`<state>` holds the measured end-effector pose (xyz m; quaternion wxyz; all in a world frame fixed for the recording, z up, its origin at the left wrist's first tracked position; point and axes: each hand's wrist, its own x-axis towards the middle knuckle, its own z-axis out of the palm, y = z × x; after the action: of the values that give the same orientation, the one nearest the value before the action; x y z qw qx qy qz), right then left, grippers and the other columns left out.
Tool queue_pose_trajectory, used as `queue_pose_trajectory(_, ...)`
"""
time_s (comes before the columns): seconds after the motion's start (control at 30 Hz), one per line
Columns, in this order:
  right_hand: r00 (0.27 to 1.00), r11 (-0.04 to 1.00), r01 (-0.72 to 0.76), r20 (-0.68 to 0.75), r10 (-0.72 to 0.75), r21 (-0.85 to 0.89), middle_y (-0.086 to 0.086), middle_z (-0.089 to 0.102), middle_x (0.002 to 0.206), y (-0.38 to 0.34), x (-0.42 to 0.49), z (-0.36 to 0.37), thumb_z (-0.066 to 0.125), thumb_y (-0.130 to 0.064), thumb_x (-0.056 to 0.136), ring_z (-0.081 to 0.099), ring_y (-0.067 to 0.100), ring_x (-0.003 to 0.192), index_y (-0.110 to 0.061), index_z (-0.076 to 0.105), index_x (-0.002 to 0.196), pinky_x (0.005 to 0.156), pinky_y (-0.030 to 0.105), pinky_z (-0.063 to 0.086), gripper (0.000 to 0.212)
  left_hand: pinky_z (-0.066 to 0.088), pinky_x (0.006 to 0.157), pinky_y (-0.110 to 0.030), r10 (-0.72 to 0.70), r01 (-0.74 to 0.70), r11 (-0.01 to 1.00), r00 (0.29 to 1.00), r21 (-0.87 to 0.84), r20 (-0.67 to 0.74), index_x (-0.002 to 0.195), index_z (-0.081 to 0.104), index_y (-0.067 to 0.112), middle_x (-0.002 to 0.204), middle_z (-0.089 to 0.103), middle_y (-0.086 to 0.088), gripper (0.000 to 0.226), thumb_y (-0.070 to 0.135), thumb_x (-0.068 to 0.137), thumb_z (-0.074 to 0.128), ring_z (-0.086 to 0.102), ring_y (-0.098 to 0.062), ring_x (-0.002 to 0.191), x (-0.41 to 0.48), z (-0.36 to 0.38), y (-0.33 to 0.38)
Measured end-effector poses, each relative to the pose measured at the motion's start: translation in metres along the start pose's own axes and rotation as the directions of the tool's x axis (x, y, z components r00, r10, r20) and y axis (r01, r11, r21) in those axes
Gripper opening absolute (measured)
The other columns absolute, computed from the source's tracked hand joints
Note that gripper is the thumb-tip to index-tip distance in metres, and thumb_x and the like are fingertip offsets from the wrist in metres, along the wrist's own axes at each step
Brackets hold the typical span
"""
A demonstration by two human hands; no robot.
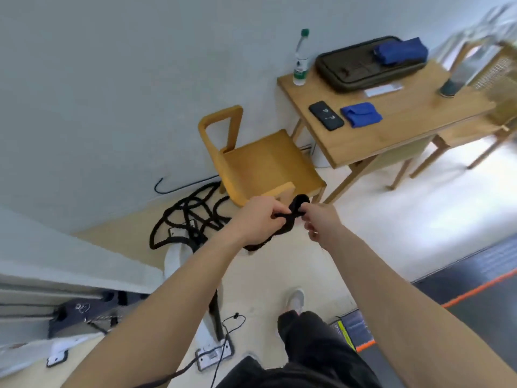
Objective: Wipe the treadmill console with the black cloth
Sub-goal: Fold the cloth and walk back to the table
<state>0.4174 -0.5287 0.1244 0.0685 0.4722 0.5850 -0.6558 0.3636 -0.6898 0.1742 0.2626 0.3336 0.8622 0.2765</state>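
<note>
Just in front of the wooden chair (263, 163), two bare hands meet in mid-air over the pale floor, sharing one black cloth (288, 219). Left hand (258, 217) is curled closed, fingers gripping one end of the cloth. Right hand (319, 222) pinches the other end between thumb and fingertips, and a loop of cloth bulges up between the two hands while the rest hangs below them. Left of the chair, one tangle of thick black rope (190, 217) lies on the floor. Right of the chair stands one wooden table (391, 135). On it are two blue cloths, one folded flat (361, 114) near the table's front, one (400, 50) resting on a dark case (361, 67); one black phone (326, 115); and one clear bottle (300, 58) with a green cap. Below the hands, one light shoe (295, 301) and a dark trouser leg show. No treadmill console can be made out; a dark surface with an orange stripe (475, 289) lies at the right.
</note>
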Motion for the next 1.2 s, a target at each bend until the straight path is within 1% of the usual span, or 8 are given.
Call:
queue_pose_trajectory(0.2,0.97,0.962,0.123,-0.173,-0.168,-0.245,0.008,0.054,0.065,-0.044,0.094,-0.116,0.064,-0.01,0.082,0.04,0.018,0.047,-0.005,0.064,0.09,0.038,0.022,0.031,0.009,0.054,0.084,-0.031,0.088,-0.099,0.993,0.982,0.061,0.166,0.111,0.077,0.026,0.095,0.066,0.009,0.026,0.016,0.099,0.057,0.06,-0.01,0.092,0.136,-0.009,0.058)
queue_pose_trajectory(0.4,0.985,0.954,0.168,0.007,-0.172,-0.247,0.009,0.072,0.081,-0.111,0.149,-0.225,0.076,-0.012,0.085,0.061,0.016,0.064,-0.004,0.072,0.093,0.056,0.026,0.051,0.012,0.055,0.086,-0.029,0.064,-0.08,0.995,0.966,0.057,0.249,0.106,0.079,0.023,0.1,0.075,0.008,0.024,0.014,0.094,0.062,0.065,-0.008,0.095,0.27,-0.008,0.102)
queue_pose_trajectory(0.57,0.97,0.943,0.229,-0.019,-0.241,-0.24,0.009,0.074,0.076,-0.166,0.184,-0.293,0.067,-0.006,0.092,0.07,0.016,0.07,-0.002,0.076,0.095,0.066,0.029,0.06,0.01,0.043,0.056,-0.01,0.052,-0.056,0.998,0.977,0.012,0.208,0.094,0.075,0.027,0.08,0.069,0.015,0.014,0.014,0.09,0.069,0.064,0.0,0.071,0.36,-0.015,0.136)
queue_pose_trajectory(0.67,0.958,0.941,0.256,-0.072,-0.278,-0.221,0.011,0.071,0.077,-0.204,0.211,-0.314,0.061,-0.006,0.093,0.069,0.018,0.066,-0.001,0.075,0.094,0.062,0.029,0.059,0.014,0.05,0.063,-0.022,0.05,-0.043,0.998,0.986,-0.044,0.156,0.095,0.073,0.024,0.081,0.074,0.007,0.01,0.017,0.087,0.073,0.07,-0.003,0.07,0.416,-0.021,0.155)
queue_pose_trajectory(0.8,0.889,0.918,0.307,-0.269,-0.371,-0.253,0.007,0.064,0.073,-0.272,0.266,-0.33,0.061,-0.019,0.093,0.058,0.02,0.06,-0.009,0.073,0.092,0.057,0.03,0.057,0.016,0.051,0.056,-0.027,0.033,-0.031,0.989,0.999,-0.143,0.014,0.092,0.07,0.019,0.074,0.074,-0.001,0.005,0.016,0.089,0.072,0.068,-0.01,0.066,0.496,-0.035,0.18)
queue_pose_trajectory(0.9,0.865,0.908,0.325,-0.304,-0.399,-0.266,0.006,0.068,0.074,-0.329,0.313,-0.338,0.059,-0.023,0.098,0.06,0.019,0.054,-0.014,0.07,0.101,0.05,0.026,0.054,0.014,0.059,0.072,-0.034,0.032,-0.048,0.978,0.996,-0.202,-0.082,0.086,0.07,0.02,0.074,0.073,0.0,0.007,0.015,0.085,0.075,0.07,-0.015,0.072,0.562,-0.047,0.193)
queue_pose_trajectory(1.1,0.844,0.888,0.442,-0.278,-0.459,-0.127,0.008,0.069,0.071,-0.421,0.374,-0.359,0.057,-0.017,0.098,0.066,0.021,0.059,-0.003,0.068,0.104,0.058,0.034,0.055,0.02,0.042,0.058,-0.006,0.007,-0.069,0.967,0.969,-0.244,-0.245,0.088,0.071,0.021,0.079,0.068,0.011,0.009,0.017,0.082,0.076,0.062,0.004,0.069,0.657,-0.084,0.217)
queue_pose_trajectory(1.2,0.865,0.893,0.414,-0.23,-0.446,-0.176,0.006,0.065,0.066,-0.43,0.404,-0.372,0.054,-0.016,0.093,0.067,0.02,0.061,-0.003,0.068,0.09,0.061,0.035,0.055,0.019,0.04,0.057,-0.008,-0.023,-0.028,0.97,0.978,-0.241,-0.207,0.088,0.072,0.021,0.077,0.068,0.011,0.009,0.017,0.081,0.075,0.059,0.007,0.064,0.682,-0.083,0.219)
